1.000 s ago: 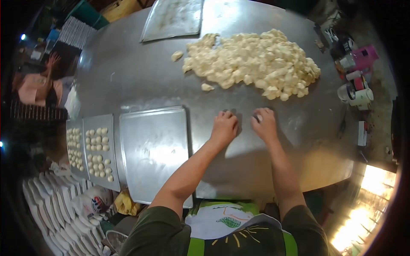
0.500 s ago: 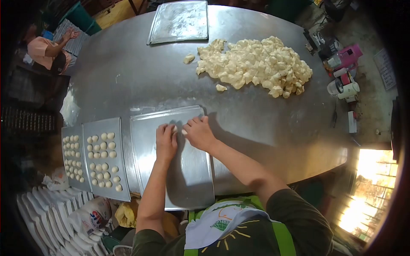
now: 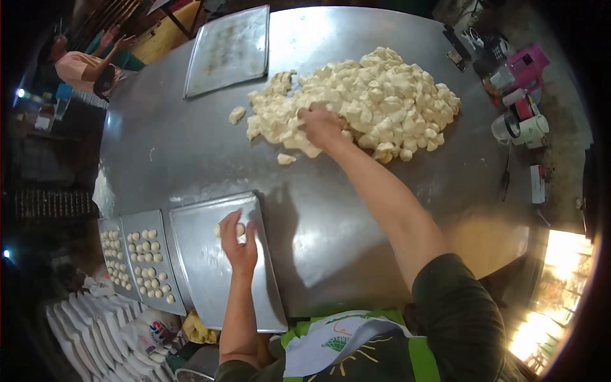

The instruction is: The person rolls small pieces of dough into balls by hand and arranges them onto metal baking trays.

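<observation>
My left hand is over the near metal tray, its thumb and fingers spread around a small dough ball. A second pale ball shows just left of the fingers. Both balls appear to rest on the tray. Farther up the table, my right hand reaches into the heap of cut dough pieces. Its fingers are curled onto the dough and slightly blurred, with the tips partly hidden. Two loose pieces, one to the left and one in front, lie beside the heap.
Two narrow trays, one and another, hold rows of dough balls at the left. An empty tray lies at the table's far side. Cups and a pink container stand right. Another person is at the far left.
Both hands moved from the bare table to the near tray. My right hand then left for the heap, while my left hand stayed and spread its fingers. Dough balls now show on the tray.
</observation>
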The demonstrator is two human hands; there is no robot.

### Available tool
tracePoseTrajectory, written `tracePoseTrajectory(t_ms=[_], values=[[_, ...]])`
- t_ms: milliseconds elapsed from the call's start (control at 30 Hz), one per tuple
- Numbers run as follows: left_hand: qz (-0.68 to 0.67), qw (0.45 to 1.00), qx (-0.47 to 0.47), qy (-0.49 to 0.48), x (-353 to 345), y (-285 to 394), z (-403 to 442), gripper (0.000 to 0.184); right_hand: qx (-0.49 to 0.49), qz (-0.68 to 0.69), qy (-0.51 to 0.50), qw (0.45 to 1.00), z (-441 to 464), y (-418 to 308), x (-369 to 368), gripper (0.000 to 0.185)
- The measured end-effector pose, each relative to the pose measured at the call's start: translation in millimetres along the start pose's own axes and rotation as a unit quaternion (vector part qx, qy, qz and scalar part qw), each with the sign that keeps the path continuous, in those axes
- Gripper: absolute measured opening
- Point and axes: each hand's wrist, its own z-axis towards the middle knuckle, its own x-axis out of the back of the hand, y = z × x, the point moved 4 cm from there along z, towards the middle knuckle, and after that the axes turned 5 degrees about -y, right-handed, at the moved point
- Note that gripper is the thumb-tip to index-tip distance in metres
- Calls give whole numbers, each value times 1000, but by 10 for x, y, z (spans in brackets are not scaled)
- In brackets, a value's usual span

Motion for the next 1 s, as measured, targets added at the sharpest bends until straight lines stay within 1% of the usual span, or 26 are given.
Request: tracePoseTrajectory(t_ms=[67, 133, 200, 267, 300, 333, 367, 400, 433, 467, 500, 567, 600, 633, 667, 700, 767, 800, 833, 867, 900, 933, 967, 1000], values=[[22, 992, -119, -25, -365, 363, 365, 34, 7, 86, -48, 995, 51, 15, 176, 19], [78, 981, -168, -62, -680, 462, 876, 29, 66, 223, 70, 970, -378, 14, 599, 19], [120, 973, -178, -83, -1094, 427, 1493, 24, 63, 263, 47, 962, -979, 130, 872, 18], [192, 944, -253, -83, -1503, 411, 1987, 20, -37, 397, -5, 917, -1694, 299, 815, 19], [190, 944, -257, -85, -1626, 337, 2088, 20, -97, 412, -61, 904, -2134, 420, 688, 24], [236, 934, -244, -115, -1768, 254, 2191, 16, -155, 424, -114, 885, -2561, 520, 577, 29], [280, 921, -231, -144, -1869, 239, 2255, 13, -186, 434, -105, 875, -2972, 528, 568, 29], [275, 921, -237, -142, -1838, 370, 2258, 13, -217, 445, -97, 863, -3335, 522, 589, 29], [150, 961, -169, -160, -1687, 527, 2220, 12, -233, 393, -80, 886, -3620, 509, 714, 29], [23, 979, -97, -177, -1514, 684, 2143, 13, -250, 341, -61, 904, -3870, 475, 846, 29], [-105, 975, -24, -194, -1415, 745, 2032, 15, -259, 338, -52, 903, -4102, 417, 917, 29], [-86, 974, -51, -205, -1161, 708, 1374, 24, -432, 326, 29, 840, -4556, 412, 1045, 24], [-61, 976, -118, -171, -1081, 673, 935, 24, -433, 320, 37, 842, -4654, 368, 1067, 24], [-27, 970, -149, -192, -1107, 498, 447, 16, -345, 194, 2, 918, -4670, 290, 1072, 24], [-34, 952, -219, -210, -1189, 279, -87, 10, -248, 61, -34, 966, -4661, 223, 1023, 23], [74, 934, -202, -286, -1282, 110, -600, 8, -146, -76, -69, 984, -4630, 158, 921, 23], [163, 926, -225, -254, -1202, 257, -1042, 13, -116, -150, -24, 982, -4301, 384, 599, 25], [159, 930, -217, -252, -1285, 279, -1049, 13, -134, -109, 4, 985, -3968, 448, 636, 24], [149, 941, -232, -195, -1416, 285, -890, 15, -151, -66, 34, 986, -3537, 539, 630, 22], [142, 949, -244, -138, -1526, 323, -713, 17, -149, -50, 66, 985, -3080, 617, 641, 18], [138, 956, -207, -154, -1645, 408, -553, 19, -152, -27, 88, 984, -2934, 532, 581, 15], [135, 962, -173, -165, -1727, 477, -481, 21, -151, -20, 74, 986, -2989, 349, 440, 15], [138, 963, -169, -160, -1755, 510, -556, 21, -166, -4, 51, 985, -2924, 264, 299, 14], [124, 960, -168, -187, -1818, 565, -621, 22, -184, 10, 29, 982, -2861, 202, 202, 12]])
